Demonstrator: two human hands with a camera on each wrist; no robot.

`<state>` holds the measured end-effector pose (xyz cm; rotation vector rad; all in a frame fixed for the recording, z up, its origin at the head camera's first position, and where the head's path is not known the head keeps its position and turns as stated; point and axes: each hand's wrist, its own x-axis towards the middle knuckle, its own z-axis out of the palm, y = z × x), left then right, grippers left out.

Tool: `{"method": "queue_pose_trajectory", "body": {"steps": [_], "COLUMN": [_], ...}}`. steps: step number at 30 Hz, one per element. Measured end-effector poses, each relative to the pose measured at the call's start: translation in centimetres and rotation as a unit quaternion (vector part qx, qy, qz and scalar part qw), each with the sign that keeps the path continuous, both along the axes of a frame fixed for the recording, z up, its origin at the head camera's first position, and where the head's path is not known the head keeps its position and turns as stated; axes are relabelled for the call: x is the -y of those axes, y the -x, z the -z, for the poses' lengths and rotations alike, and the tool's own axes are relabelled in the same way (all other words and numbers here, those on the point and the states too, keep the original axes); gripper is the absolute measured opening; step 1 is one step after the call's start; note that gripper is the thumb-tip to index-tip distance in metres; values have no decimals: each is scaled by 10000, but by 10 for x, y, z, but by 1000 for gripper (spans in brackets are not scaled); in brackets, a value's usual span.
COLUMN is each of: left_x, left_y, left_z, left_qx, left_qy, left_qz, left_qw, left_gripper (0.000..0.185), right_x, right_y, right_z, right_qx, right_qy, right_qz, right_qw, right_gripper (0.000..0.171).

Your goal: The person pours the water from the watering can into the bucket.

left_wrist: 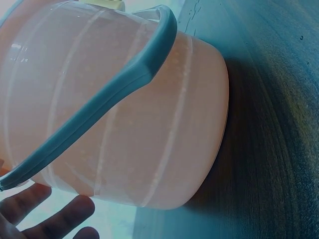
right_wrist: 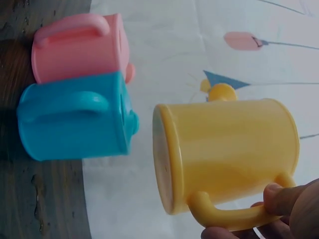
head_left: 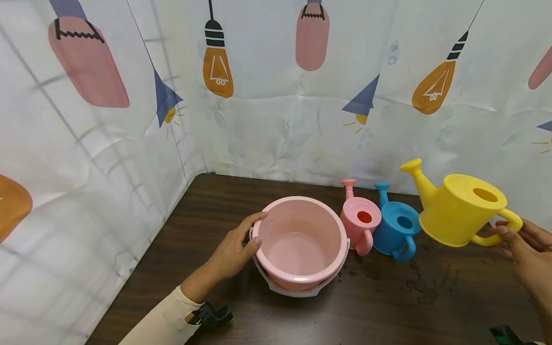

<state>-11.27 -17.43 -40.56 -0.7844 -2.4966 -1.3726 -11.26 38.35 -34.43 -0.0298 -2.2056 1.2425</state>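
Note:
In the head view a pale pink bucket (head_left: pixel 297 282) stands upright on the table, its white handle hanging down in front. My left hand (head_left: pixel 233 249) holds the bucket at the left of its rim, thumb and index finger over the edge. Other left fingers (left_wrist: pixel 65 216) extend beside the outer wall in the left wrist view. Up off the table at the right, my right hand (head_left: pixel 528 249) grips a yellow watering can (head_left: pixel 453 213) by its handle. Its spout points up and left. In the right wrist view, thumb and fingers wrap the can's handle (right_wrist: pixel 239 218).
Right of the bucket stand a pink watering can (head_left: pixel 351 218) and a blue watering can (head_left: pixel 392 223), side by side with handles towards me. Water spots (head_left: pixel 424 292) wet the dark wooden table (head_left: pixel 215 206). A printed white cloth (head_left: pixel 267 139) hangs behind and along the left.

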Motion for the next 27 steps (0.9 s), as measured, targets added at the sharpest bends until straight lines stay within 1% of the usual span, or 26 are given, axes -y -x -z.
{"method": "queue_pose_trajectory", "body": {"steps": [6, 9, 12, 15, 17, 20, 21, 23, 25, 27], "left_x": [0, 0, 0, 0, 0, 0, 0, 0, 0, 0], "left_y": [0, 1, 0, 0, 0, 0, 0, 0, 0, 0], "left_z": [1, 2, 0, 0, 0, 0, 0, 0, 0, 0], "left_qx": [-70, -86, -59, -34, -27, -16, -16, -21, -29, -30], "left_qy": [-36, -42, -44, -52, -67, -69, -67, -63, -57, -49], "left_qz": [29, 35, 21, 23, 36, 38, 36, 39, 41, 39], "left_qw": [10000, 9999, 10000, 10000, 10000, 10000, 10000, 10000, 10000, 10000], "left_gripper": [56, 56, 55, 54, 54, 54, 54, 54, 54, 54], "right_x": [-4, -7, -11, -14, -14, -13, -13, -11, -9, -6], "right_y": [1, 3, 5, 5, 4, 2, 1, 0, -1, 0], "right_z": [8, 10, 12, 16, 18, 22, 24, 26, 29, 30], "right_qx": [263, 409, 471, 496, 614, 812, 908, 1129, 1423, 1665], "right_qy": [160, 346, 539, 668, 770, 1015, 1122, 1212, 1068, 1099], "right_qz": [480, 691, 823, 829, 886, 811, 809, 832, 933, 1091], "right_qw": [9984, 9962, 9940, 9931, 9912, 9882, 9862, 9827, 9796, 9738], "right_gripper": [43, 43, 39, 26, 25, 25, 27, 36, 50, 58]}}
